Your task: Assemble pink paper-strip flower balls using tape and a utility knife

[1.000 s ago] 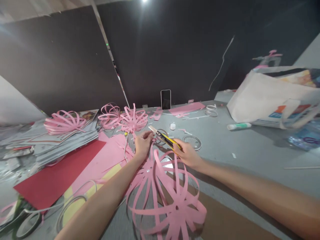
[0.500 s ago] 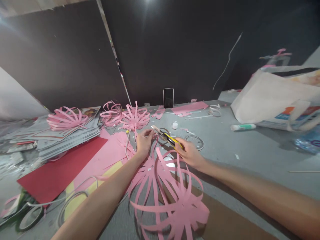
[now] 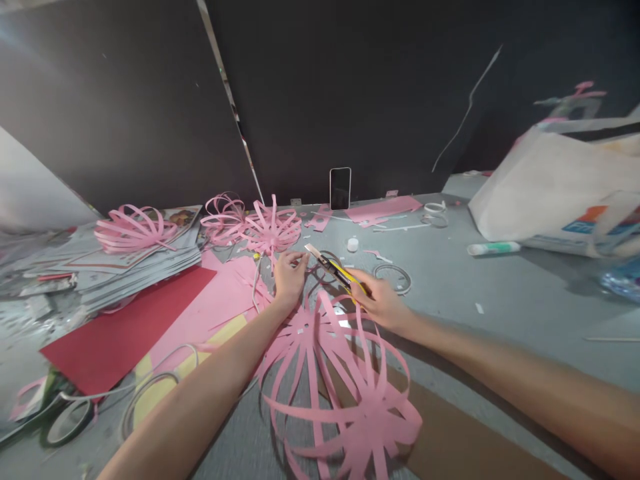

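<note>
My right hand (image 3: 380, 298) is closed round a yellow and black utility knife (image 3: 339, 275), its blade out and angled up to the left. My left hand (image 3: 291, 275) is in a pinch just left of the blade tip; whatever lies between its fingertips is too small to make out. Below both hands sits a pink paper-strip ball (image 3: 370, 407), its loops spreading out from flat hubs. Behind the left hand stands another pink strip ball (image 3: 273, 237). A dark ring of cord or wire (image 3: 327, 259) lies behind the knife.
At left are a newspaper stack (image 3: 115, 283), red paper (image 3: 130, 327) and scissors (image 3: 67, 423). A phone (image 3: 340, 189) leans on the dark wall. White cap (image 3: 353, 245), wire ring (image 3: 400, 279), glue stick (image 3: 494, 249) and white bag (image 3: 530, 193) are towards the right. Brown cardboard (image 3: 460, 433) lies in front.
The view has shifted slightly, so most things sit a little further right, those at the back also higher. The knife stays in my right hand, and my left hand keeps its pinch.
</note>
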`<state>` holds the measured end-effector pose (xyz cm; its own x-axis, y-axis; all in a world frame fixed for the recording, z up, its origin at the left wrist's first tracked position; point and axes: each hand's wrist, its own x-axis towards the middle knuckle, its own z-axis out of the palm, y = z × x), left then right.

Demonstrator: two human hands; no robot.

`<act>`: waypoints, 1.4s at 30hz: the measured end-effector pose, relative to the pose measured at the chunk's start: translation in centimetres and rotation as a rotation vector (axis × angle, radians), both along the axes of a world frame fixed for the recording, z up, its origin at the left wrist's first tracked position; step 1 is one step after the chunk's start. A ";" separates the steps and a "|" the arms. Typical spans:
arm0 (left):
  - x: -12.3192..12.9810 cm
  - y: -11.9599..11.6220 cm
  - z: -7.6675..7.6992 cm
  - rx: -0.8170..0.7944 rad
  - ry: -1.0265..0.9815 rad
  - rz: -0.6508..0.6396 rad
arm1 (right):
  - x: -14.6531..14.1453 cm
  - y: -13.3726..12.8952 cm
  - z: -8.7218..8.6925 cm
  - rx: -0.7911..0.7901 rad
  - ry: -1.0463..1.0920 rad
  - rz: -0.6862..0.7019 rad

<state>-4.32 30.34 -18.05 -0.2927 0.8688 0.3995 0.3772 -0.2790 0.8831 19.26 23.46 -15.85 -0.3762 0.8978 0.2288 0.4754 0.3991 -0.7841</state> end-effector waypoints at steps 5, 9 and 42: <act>0.2 -0.1 0.1 0.022 0.022 -0.002 | 0.1 -0.4 0.1 0.041 -0.055 0.041; 0.4 -0.3 0.5 0.047 0.042 0.003 | 0.0 -0.6 0.3 0.052 -0.087 0.053; 0.1 -0.1 0.0 0.037 0.080 0.028 | -0.1 -0.8 0.8 0.048 -0.168 0.096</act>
<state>-4.24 30.28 -18.05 -0.2820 0.8451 0.4541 0.4545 -0.2992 0.8390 19.12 22.68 -15.06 -0.4964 0.8454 0.1974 0.5554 0.4840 -0.6762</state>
